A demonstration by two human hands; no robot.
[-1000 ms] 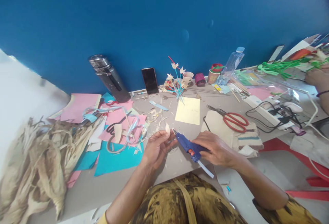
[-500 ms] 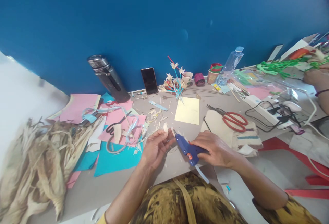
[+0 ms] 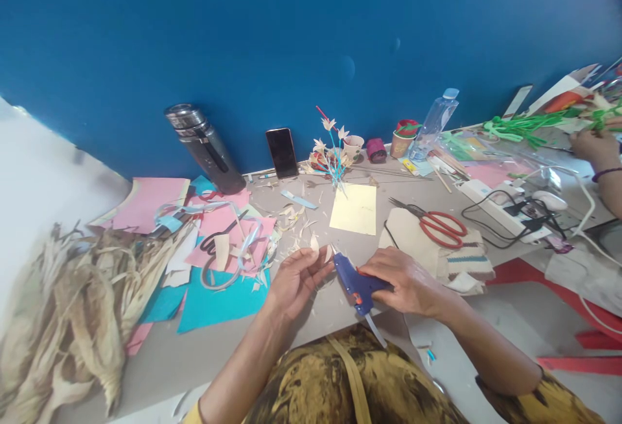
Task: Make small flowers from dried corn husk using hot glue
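Observation:
In my left hand [image 3: 296, 281] a small pale petal-shaped piece of husk [image 3: 315, 244] is pinched between thumb and fingers. My right hand [image 3: 401, 279] grips a blue glue gun [image 3: 350, 281] by its handle, nozzle pointing toward the left fingers and just short of them. A translucent glue stick [image 3: 375, 331] sticks out of the gun's back end. Beyond the hands lies a yellow paper sheet [image 3: 353, 210]. Behind it stand pale husk flowers [image 3: 329, 124] on blue stems. Husk scraps are strewn on the table left of the sheet.
Dried corn husks [image 3: 87, 307] heap at the left, beside coloured papers and dark-handled scissors [image 3: 214, 241]. A flask [image 3: 207, 148] and phone [image 3: 282, 153] stand at the back. Red-handled scissors [image 3: 442, 228] lie on cloth, near a power strip [image 3: 505, 207]. Another person's hand [image 3: 595, 148] works far right.
The glue gun's nozzle has shifted slightly right, away from my left fingers. At the far right, the other person's hand has moved a little among the green strands.

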